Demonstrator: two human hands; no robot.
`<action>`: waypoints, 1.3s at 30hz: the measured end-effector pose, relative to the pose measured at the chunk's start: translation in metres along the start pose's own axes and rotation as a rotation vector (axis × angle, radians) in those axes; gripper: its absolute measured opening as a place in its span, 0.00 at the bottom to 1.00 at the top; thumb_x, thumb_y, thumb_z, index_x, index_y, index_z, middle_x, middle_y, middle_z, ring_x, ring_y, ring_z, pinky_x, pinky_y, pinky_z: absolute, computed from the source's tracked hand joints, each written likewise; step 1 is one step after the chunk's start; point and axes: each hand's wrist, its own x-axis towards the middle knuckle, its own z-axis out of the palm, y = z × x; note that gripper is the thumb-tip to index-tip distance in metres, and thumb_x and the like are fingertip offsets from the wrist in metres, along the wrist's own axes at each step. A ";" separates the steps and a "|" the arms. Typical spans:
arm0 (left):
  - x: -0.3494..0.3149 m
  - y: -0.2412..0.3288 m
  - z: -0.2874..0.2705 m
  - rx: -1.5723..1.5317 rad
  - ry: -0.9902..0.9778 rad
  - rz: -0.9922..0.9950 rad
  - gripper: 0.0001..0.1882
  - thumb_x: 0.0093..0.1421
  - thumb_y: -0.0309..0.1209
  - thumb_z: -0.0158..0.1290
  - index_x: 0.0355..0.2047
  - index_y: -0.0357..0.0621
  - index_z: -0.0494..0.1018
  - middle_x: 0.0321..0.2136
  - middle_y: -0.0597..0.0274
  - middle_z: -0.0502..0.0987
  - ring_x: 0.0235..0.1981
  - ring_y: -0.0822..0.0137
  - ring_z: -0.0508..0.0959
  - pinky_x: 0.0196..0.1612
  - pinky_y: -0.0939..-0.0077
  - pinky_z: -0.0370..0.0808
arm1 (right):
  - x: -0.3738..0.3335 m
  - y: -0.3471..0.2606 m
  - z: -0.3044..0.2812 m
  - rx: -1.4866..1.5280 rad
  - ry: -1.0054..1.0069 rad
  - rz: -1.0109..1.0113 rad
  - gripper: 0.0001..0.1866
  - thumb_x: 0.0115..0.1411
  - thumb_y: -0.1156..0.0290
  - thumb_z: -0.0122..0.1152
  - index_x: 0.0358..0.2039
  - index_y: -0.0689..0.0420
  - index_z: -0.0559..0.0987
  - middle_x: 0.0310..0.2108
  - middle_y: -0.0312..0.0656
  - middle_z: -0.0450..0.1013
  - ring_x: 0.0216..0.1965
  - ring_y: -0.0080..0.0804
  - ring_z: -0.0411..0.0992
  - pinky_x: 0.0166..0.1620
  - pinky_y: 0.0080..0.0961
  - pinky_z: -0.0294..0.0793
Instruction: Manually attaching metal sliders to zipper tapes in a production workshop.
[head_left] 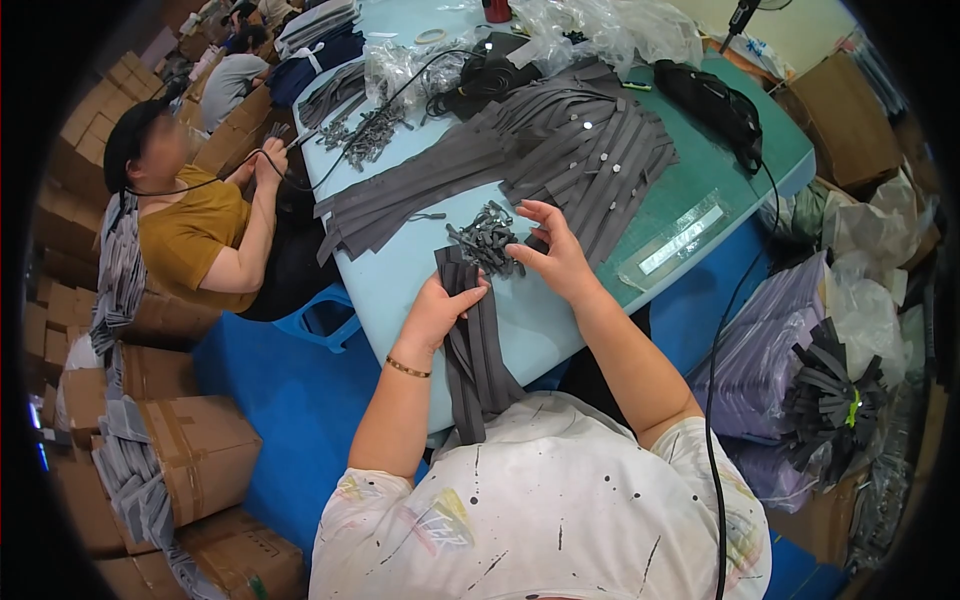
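Note:
My left hand (437,308) is closed around a few dark grey zipper tapes (472,350). Their upper ends stick up past my thumb, and the rest hangs over the table's near edge toward my lap. Just beyond lies a small heap of dark zipper sliders (487,238) with pull tabs. My right hand (556,255) hovers at the heap's right side, its thumb and fingers apart. I see nothing held between them, though its palm side is partly hidden.
Long grey zipper tapes (420,195) and a wider pile of tapes (590,130) cover the table (400,262). More sliders (365,135) lie farther left. A black cable (712,400) runs down on the right. A co-worker (195,225) sits at left, near cardboard boxes (195,450).

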 end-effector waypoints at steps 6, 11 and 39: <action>-0.001 0.001 0.002 0.007 -0.022 0.018 0.13 0.53 0.27 0.56 0.39 0.38 0.72 0.32 0.64 0.77 0.29 0.80 0.73 0.26 0.89 0.65 | 0.002 0.016 -0.005 -0.014 0.027 -0.044 0.28 0.49 0.70 0.64 0.50 0.57 0.63 0.51 0.40 0.64 0.54 0.31 0.61 0.54 0.28 0.60; 0.000 0.003 0.001 -0.029 0.003 0.011 0.09 0.54 0.26 0.55 0.36 0.37 0.72 0.32 0.63 0.78 0.25 0.80 0.71 0.24 0.88 0.64 | 0.002 0.021 -0.005 0.019 0.020 -0.042 0.25 0.49 0.74 0.59 0.48 0.58 0.64 0.50 0.40 0.64 0.52 0.30 0.63 0.54 0.27 0.61; 0.001 0.002 0.000 -0.070 0.001 -0.009 0.08 0.55 0.25 0.54 0.36 0.37 0.72 0.30 0.61 0.78 0.20 0.80 0.68 0.24 0.88 0.65 | -0.004 -0.001 -0.001 -0.156 0.051 -0.101 0.40 0.45 0.59 0.69 0.56 0.55 0.61 0.51 0.43 0.63 0.54 0.35 0.59 0.53 0.31 0.61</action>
